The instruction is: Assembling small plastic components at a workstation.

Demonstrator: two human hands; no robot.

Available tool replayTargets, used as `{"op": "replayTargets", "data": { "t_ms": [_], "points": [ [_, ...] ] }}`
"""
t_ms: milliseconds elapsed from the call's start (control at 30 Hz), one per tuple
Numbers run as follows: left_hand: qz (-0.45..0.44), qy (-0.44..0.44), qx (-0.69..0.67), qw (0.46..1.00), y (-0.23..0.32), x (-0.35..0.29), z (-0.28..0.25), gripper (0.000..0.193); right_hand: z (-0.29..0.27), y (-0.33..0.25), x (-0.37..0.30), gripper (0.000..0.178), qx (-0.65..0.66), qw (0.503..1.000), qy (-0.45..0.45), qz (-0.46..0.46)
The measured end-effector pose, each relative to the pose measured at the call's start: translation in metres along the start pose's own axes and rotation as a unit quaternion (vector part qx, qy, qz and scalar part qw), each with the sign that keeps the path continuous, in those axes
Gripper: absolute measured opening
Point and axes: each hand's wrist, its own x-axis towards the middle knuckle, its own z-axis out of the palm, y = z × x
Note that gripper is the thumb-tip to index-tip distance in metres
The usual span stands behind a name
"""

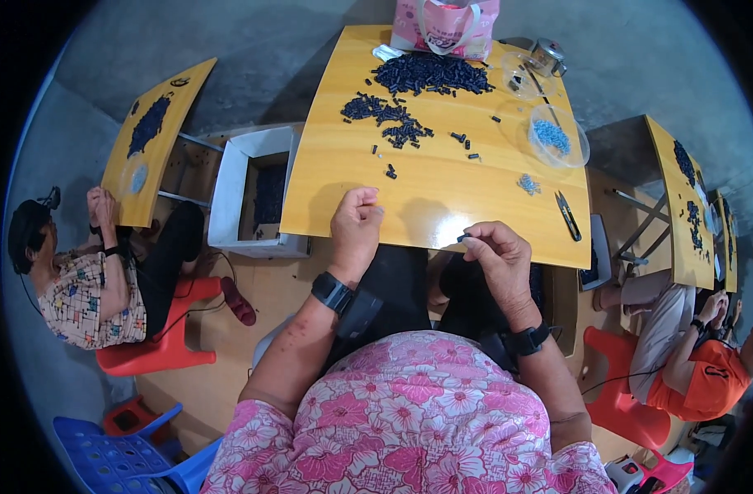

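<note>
At the table's near edge, my right hand (501,259) pinches a small black cylindrical piece (463,238) between thumb and fingertips. My left hand (357,229) is apart from it, over the same edge, its fingers curled with the thumb against them. Whatever those fingers may hold is too small to make out. Beyond my hands a big pile of black pieces (432,74) and a looser group (405,130) lie on the yellow table (327,185). A few single pieces (390,171) are scattered closer to me. Small blue-grey parts (529,184) form a little heap on the right.
A clear bowl of blue parts (551,137), another clear container (524,76), a metal cup (547,56) and black snips (567,216) stand or lie along the right side. A pink bag (446,29) is at the back. A white box (249,189) sits left. People work at both sides.
</note>
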Motion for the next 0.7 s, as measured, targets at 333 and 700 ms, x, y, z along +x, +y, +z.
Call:
{"op": "replayTargets", "data": {
  "t_ms": [333,700],
  "points": [
    [-0.052,-0.285,-0.151,0.945,0.042,-0.031,0.029,0.016,0.008,-0.005,0.002,0.007,0.011,0.999,-0.030,0.026],
    [-0.106,-0.338,-0.136,0.925,0.041,-0.031,0.033,0.020,0.001,0.001,0.001,0.009,0.012,0.998,-0.058,0.027]
  ]
}}
